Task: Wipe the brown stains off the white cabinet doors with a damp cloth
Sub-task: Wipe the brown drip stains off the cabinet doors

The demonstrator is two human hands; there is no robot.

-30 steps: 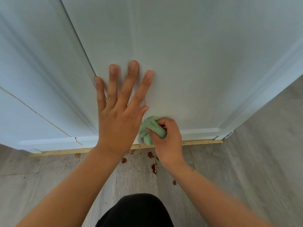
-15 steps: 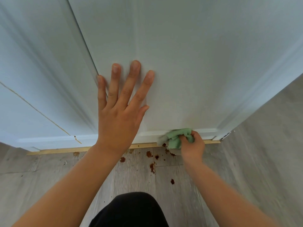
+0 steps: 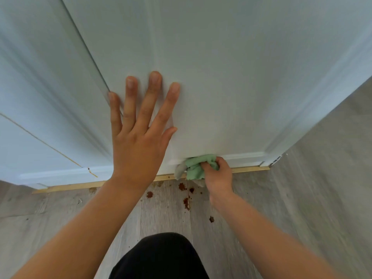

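Looking down, we see the tall white cabinet door [image 3: 231, 77] filling most of the view, its painted face smooth and matte, with a flat central panel framed by shallow moulded ridges. To its left, past a dark vertical gap, a second white panelled door [image 3: 40, 97] shows the same moulding and a thin yellowish crack line running diagonally across its lower corner. Below both lies the grey wood-grain plank floor [image 3: 302, 198], pale and streaky, its boards separated by narrow seams. A thin strip of bare light-coloured wood [image 3: 70, 187] runs along the foot of the doors where they meet the floor.

Our left hand [image 3: 138, 141] lies flat against the main door's central panel, all fingers straight and fanned apart, the palm pressed to the paint and holding nothing. Our right hand [image 3: 218, 176] is curled closed around the crumpled mint-green cloth [image 3: 196, 168], which is soft and bunched into folds; a greyish corner of it hangs out to the left. The cloth is pressed against the door's bottom rail, just above the wood strip and just right of the left wrist.

A rounded piece of black fabric [image 3: 161, 258] sits at the bottom edge between the forearms. Smallest of all, irregular rust-brown stains [image 3: 182, 186] speckle the floor boards just below the cloth, some blotchy, one elongated. We can make out no brown marks on the visible door faces.
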